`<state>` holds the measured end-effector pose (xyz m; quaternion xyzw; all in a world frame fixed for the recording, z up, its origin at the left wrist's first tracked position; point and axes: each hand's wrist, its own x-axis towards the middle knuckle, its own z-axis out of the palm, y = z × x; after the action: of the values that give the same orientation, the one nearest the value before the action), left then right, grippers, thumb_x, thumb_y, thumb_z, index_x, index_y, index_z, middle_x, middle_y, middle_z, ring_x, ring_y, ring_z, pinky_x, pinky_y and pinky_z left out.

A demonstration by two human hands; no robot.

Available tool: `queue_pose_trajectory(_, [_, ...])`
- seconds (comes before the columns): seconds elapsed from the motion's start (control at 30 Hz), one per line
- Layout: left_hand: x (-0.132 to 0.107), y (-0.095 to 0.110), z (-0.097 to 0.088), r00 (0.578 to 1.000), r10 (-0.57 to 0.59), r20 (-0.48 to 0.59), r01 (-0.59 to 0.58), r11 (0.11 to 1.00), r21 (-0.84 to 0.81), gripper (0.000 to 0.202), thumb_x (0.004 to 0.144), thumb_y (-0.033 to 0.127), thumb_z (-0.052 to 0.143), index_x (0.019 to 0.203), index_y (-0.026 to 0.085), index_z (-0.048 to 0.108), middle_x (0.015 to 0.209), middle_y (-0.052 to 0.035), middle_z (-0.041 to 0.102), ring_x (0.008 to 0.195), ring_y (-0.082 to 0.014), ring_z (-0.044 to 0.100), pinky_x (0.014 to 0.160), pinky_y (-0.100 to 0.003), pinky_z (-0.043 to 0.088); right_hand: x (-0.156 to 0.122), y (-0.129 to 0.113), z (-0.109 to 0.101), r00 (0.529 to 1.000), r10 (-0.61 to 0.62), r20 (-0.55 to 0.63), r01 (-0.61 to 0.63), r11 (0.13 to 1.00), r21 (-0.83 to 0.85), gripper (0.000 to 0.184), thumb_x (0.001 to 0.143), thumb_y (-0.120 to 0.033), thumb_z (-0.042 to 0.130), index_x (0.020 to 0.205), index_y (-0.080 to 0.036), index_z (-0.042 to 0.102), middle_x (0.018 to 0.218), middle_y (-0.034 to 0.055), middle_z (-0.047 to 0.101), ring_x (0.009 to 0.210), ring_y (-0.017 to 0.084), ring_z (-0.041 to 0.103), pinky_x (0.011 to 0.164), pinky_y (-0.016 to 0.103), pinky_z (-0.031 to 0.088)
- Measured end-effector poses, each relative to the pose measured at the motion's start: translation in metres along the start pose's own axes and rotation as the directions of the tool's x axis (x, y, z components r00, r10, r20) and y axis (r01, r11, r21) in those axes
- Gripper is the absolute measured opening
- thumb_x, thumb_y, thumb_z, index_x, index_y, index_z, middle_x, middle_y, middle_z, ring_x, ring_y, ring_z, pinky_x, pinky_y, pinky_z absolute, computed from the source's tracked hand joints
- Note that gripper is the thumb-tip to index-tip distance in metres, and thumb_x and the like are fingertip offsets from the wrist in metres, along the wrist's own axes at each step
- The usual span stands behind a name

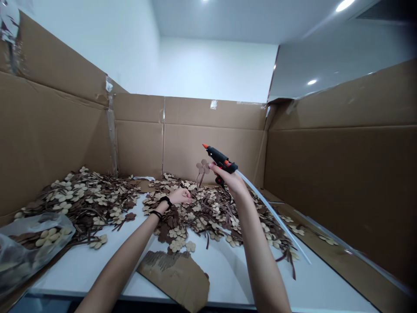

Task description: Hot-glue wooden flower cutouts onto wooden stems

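Note:
My right hand (230, 179) is wrapped round a black hot glue gun (219, 157) with an orange tip pointing up and left. A long white glue stick (272, 213) trails from its back. At the fingertips of that hand is a brown flower (203, 167) with thin stems hanging down; whether they pinch it I cannot fully see. My left hand (180, 196), with dark bands at the wrist, hovers low over a pile of beige and brown flower cut-outs (177, 230). Its fingers are curled together, and anything between them is too small to make out.
Cardboard walls (215, 143) enclose the white table (228, 269) at the back and sides. Another heap of flowers (94, 200) lies left, beside a clear plastic bag (29, 252) holding more. A torn cardboard piece (179, 282) with dark streaks sits at the front edge.

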<state>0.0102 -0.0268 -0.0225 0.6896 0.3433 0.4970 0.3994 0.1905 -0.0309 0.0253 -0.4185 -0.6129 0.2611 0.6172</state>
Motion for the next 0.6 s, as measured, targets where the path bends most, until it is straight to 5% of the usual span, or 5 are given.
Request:
queue_pose_trajectory(0.13, [0.03,-0.022,-0.019,0.996,-0.055,0.077,0.051,0.997,0.053,0.026,0.087,0.036,0.058,0.097,0.012,0.062,0.096,-0.0058,0.064,0.08,-0.0161,0.061,0.071,-0.03,0.052,-0.001,-0.001,0.0,1.0,-0.017,-0.002,0.017,1.0,-0.001,0.039,0.065,-0.052,0.07,0.087,-0.019,0.065,0.079,0.0026,0.059,0.07,0.015,0.052,0.059,0.026,0.037])
queue_pose_trajectory(0.23, [0.048,-0.027,-0.037,0.991,-0.046,0.125,0.034,0.995,0.095,0.026,0.072,0.033,0.073,0.077,0.012,0.058,0.072,-0.0038,0.066,0.062,-0.012,0.06,0.058,-0.023,0.046,-0.001,-0.001,0.004,1.0,-0.008,-0.014,0.008,1.0,0.005,0.04,0.065,-0.052,0.069,0.086,-0.019,0.064,0.073,0.0019,0.056,0.066,0.014,0.049,0.056,0.026,0.035])
queue_pose_trajectory(0.4, [0.045,0.002,-0.056,0.985,0.174,-0.005,-0.171,0.973,0.155,0.027,0.073,0.038,0.068,0.08,0.016,0.054,0.074,-0.005,0.07,0.074,-0.0169,0.067,0.064,-0.023,0.046,0.003,0.007,0.013,0.993,0.019,-0.117,-0.014,0.999,0.043,0.044,0.065,-0.055,0.068,0.089,-0.018,0.062,0.067,-0.0007,0.049,0.058,0.011,0.042,0.051,0.025,0.032])
queue_pose_trajectory(0.6, [0.025,0.035,-0.048,0.924,0.341,-0.174,-0.32,0.937,0.137,0.024,0.075,0.037,0.067,0.081,0.019,0.052,0.07,-0.0018,0.069,0.073,-0.0189,0.069,0.067,-0.026,0.049,0.005,0.012,0.022,0.994,0.023,-0.111,-0.016,0.998,0.067,0.043,0.063,-0.055,0.067,0.082,-0.017,0.063,0.06,-0.0021,0.046,0.052,0.01,0.038,0.048,0.025,0.029])
